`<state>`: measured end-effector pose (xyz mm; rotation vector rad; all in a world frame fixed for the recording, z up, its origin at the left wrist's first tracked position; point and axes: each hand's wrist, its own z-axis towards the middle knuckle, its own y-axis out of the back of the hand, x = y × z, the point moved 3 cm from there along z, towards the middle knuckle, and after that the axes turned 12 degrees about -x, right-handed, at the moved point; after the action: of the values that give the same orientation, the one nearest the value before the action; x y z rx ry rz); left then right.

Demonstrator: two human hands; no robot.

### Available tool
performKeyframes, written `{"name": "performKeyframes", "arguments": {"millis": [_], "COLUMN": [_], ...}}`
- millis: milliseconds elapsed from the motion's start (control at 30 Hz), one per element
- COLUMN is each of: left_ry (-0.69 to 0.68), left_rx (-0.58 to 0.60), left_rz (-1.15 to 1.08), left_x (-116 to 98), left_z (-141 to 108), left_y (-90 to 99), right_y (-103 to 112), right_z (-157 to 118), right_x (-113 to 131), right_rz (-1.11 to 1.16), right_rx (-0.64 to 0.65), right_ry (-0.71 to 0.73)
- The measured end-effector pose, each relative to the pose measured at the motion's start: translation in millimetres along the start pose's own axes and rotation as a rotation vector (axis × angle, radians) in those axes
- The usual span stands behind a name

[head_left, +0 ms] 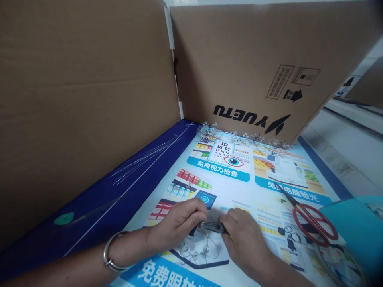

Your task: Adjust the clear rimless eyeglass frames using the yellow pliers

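Observation:
My right hand [247, 239] is closed around a pair of pliers [214, 227], jaws pointing left. The jaw tips meet the fingertips of my left hand [181, 219], which pinches the end of a thin strand with clear beads [196, 254]. That strand hangs in a loose loop just below the pliers, over the printed sheet. Exactly what sits between the jaws is hidden by my fingers. A metal bangle [108, 255] circles my left wrist.
Red-handled scissors [311, 223] lie at right, beside a turquoise sheet [359, 235]. Clear beaded strands [245, 138] line the foot of the cardboard wall [239, 59]. Thin clear threads [146, 157] and a green piece [64, 218] lie on the blue surface at left.

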<state>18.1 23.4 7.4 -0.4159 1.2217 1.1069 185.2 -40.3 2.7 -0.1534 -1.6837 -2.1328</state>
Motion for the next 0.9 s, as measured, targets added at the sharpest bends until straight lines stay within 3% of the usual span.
{"name": "performKeyframes", "arguments": {"millis": [300,633,900], "left_ry": [0.086,0.21,0.209], "left_rx": [-0.081,-0.079,-0.069], "left_rz": [-0.106,-0.264,-0.234], "left_x": [-0.9,2.5,1.3], "left_z": [3.4,9.2,9.7], "left_y": [6.4,3.4,3.8], "right_y": [4.0,2.7,3.4], "right_z": [-0.9,-0.4,-0.5], "right_x": [-3.7,-3.6,-3.4], "right_rz": [0.09,0.096,0.091], "right_rx": [-0.038,-0.042,-0.046], "right_ry": [-0.055,-0.031,-0.034]}}
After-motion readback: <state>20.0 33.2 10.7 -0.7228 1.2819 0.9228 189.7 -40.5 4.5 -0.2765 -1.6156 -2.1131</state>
